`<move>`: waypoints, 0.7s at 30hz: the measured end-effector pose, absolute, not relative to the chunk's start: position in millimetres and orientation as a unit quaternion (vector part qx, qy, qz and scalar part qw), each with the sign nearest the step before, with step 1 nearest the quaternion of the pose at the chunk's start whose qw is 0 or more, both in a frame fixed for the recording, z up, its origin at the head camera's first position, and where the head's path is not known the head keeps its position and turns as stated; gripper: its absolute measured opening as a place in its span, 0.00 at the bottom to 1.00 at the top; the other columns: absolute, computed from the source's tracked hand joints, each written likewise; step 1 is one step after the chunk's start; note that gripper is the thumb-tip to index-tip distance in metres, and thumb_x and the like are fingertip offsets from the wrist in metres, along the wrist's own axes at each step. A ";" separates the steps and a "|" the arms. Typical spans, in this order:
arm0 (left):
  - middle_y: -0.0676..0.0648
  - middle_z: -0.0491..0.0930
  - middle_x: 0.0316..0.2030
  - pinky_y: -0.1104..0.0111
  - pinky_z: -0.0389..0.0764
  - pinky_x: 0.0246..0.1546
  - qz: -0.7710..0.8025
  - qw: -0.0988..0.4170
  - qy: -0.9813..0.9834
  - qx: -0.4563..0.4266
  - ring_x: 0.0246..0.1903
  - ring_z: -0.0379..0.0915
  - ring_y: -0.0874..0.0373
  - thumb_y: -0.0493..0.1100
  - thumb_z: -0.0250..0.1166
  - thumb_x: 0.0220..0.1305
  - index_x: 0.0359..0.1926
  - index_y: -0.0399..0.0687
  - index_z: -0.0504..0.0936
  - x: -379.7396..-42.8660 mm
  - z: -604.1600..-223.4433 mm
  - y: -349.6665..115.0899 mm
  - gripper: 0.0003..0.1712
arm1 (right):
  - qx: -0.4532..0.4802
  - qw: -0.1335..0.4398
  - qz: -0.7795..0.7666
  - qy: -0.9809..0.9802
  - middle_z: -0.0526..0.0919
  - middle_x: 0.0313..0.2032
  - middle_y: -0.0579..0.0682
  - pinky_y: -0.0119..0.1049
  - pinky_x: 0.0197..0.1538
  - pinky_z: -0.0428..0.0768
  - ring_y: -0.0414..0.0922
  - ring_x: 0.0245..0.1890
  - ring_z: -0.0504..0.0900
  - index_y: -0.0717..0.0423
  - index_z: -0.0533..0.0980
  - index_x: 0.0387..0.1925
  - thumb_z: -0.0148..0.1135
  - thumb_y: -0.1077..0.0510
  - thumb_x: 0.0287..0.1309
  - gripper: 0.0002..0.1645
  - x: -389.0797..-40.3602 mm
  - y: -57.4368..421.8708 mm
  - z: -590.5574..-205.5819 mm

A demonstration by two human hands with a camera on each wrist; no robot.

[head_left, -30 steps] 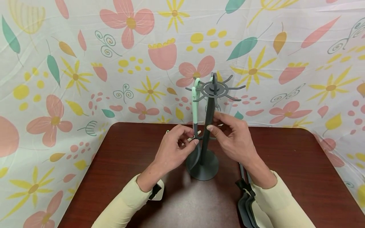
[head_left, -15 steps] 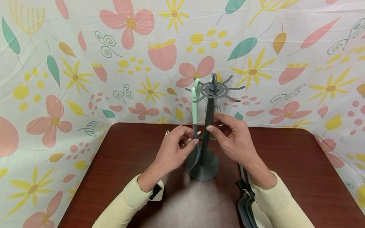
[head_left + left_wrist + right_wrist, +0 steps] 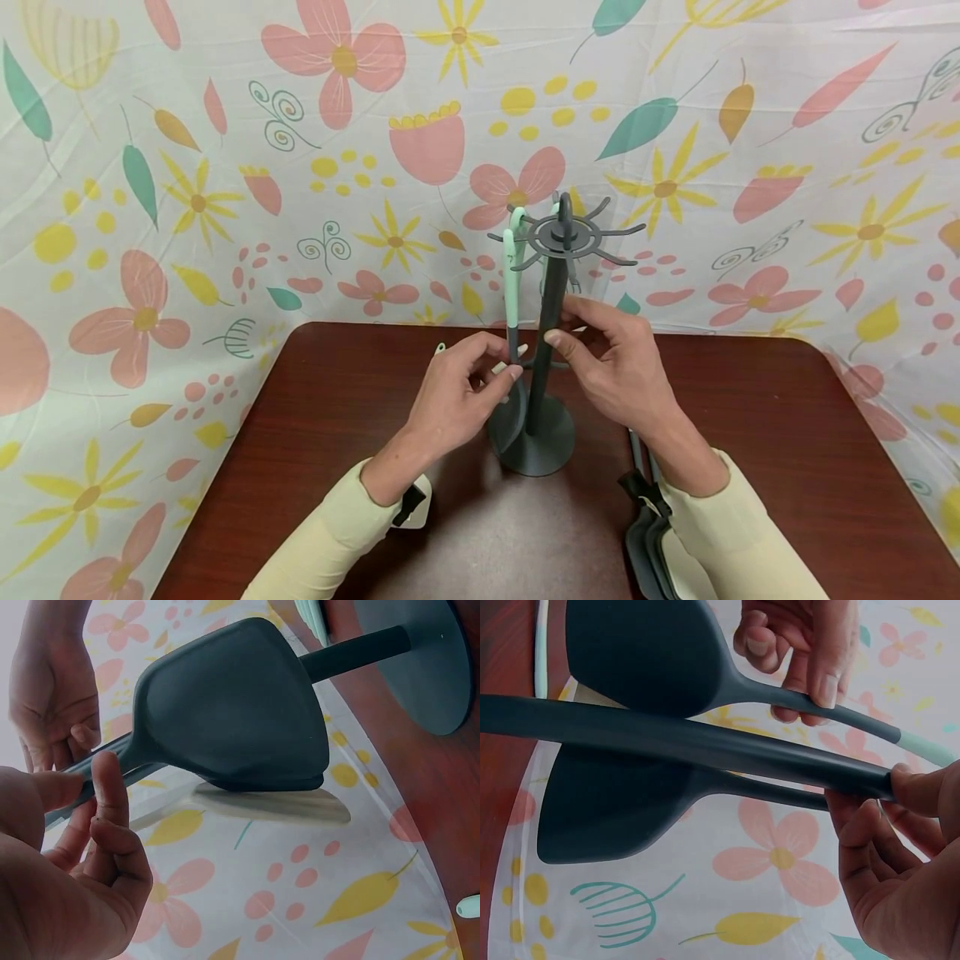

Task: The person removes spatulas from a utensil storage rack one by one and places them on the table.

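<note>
A dark utensil rack [image 3: 553, 308] with a round base and a ring of hooks stands on the table. From it hangs a turner [image 3: 512, 283] with a mint handle and dark flat blade [image 3: 232, 705]. My left hand [image 3: 461, 387] pinches the turner's neck between thumb and fingers. My right hand [image 3: 618, 358] holds the rack's pole with thumb and fingers. In the right wrist view, a second dark turner [image 3: 615, 806] hangs beyond the pole [image 3: 727, 746]. A pale beige utensil [image 3: 277, 806] shows behind the blade in the left wrist view.
Several dark utensils [image 3: 645, 546] lie on the table [image 3: 322, 467] by my right forearm. A mint handle tip [image 3: 441, 347] shows beyond my left hand. A flower-patterned cloth [image 3: 225, 183] hangs behind the table's far edge.
The hook ring has turned slightly, its front hooks shifting a little to the right. Both hands keep their places on the turner and the pole.
</note>
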State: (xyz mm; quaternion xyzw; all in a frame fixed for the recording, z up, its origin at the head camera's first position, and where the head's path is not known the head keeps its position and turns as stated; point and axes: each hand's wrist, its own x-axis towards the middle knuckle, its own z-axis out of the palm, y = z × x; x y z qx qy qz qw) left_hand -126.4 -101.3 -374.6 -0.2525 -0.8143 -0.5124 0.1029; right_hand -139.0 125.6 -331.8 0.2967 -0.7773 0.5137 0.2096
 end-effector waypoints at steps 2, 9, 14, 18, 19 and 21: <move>0.59 0.83 0.40 0.68 0.82 0.26 -0.509 0.107 -0.816 -0.254 0.26 0.84 0.61 0.42 0.69 0.75 0.49 0.53 0.82 -126.1 -374.2 -101.7 0.06 | 0.296 0.209 0.513 -0.778 0.91 0.40 0.45 0.28 0.33 0.83 0.40 0.30 0.87 0.51 0.86 0.54 0.71 0.69 0.66 0.18 -139.1 125.9 -331.7; 0.59 0.81 0.40 0.69 0.79 0.27 -0.486 0.135 -0.824 -0.259 0.27 0.77 0.67 0.42 0.70 0.74 0.48 0.53 0.82 -125.1 -374.6 -102.9 0.07 | 0.296 0.209 0.513 -0.778 0.91 0.41 0.45 0.28 0.34 0.83 0.41 0.32 0.88 0.50 0.86 0.55 0.71 0.68 0.65 0.19 -139.6 125.7 -331.9; 0.59 0.81 0.40 0.70 0.79 0.28 -0.489 0.139 -0.821 -0.259 0.28 0.77 0.66 0.41 0.70 0.73 0.49 0.54 0.83 -123.6 -374.2 -104.5 0.07 | 0.297 0.206 0.517 -0.776 0.91 0.41 0.46 0.29 0.34 0.84 0.41 0.32 0.88 0.51 0.86 0.55 0.71 0.69 0.65 0.19 -139.8 125.7 -332.4; 0.59 0.81 0.41 0.69 0.79 0.29 -0.494 0.140 -0.817 -0.262 0.28 0.77 0.66 0.42 0.70 0.74 0.50 0.55 0.83 -122.9 -373.8 -105.6 0.07 | 0.296 0.204 0.519 -0.776 0.91 0.40 0.46 0.29 0.35 0.84 0.41 0.33 0.88 0.50 0.86 0.54 0.71 0.69 0.65 0.19 -140.0 126.0 -332.5; 0.59 0.81 0.41 0.70 0.79 0.29 -0.494 0.140 -0.816 -0.263 0.28 0.77 0.66 0.42 0.70 0.74 0.50 0.55 0.83 -122.7 -373.7 -105.8 0.07 | 0.296 0.203 0.519 -0.776 0.91 0.40 0.45 0.29 0.35 0.84 0.41 0.33 0.88 0.50 0.86 0.54 0.71 0.69 0.65 0.19 -140.0 126.0 -332.4; 0.59 0.81 0.41 0.70 0.79 0.29 -0.495 0.142 -0.815 -0.266 0.28 0.77 0.66 0.42 0.70 0.74 0.50 0.55 0.83 -122.6 -373.5 -106.1 0.08 | 0.296 0.204 0.519 -0.776 0.91 0.40 0.46 0.28 0.34 0.84 0.41 0.32 0.88 0.51 0.86 0.54 0.71 0.69 0.65 0.19 -139.9 126.1 -332.4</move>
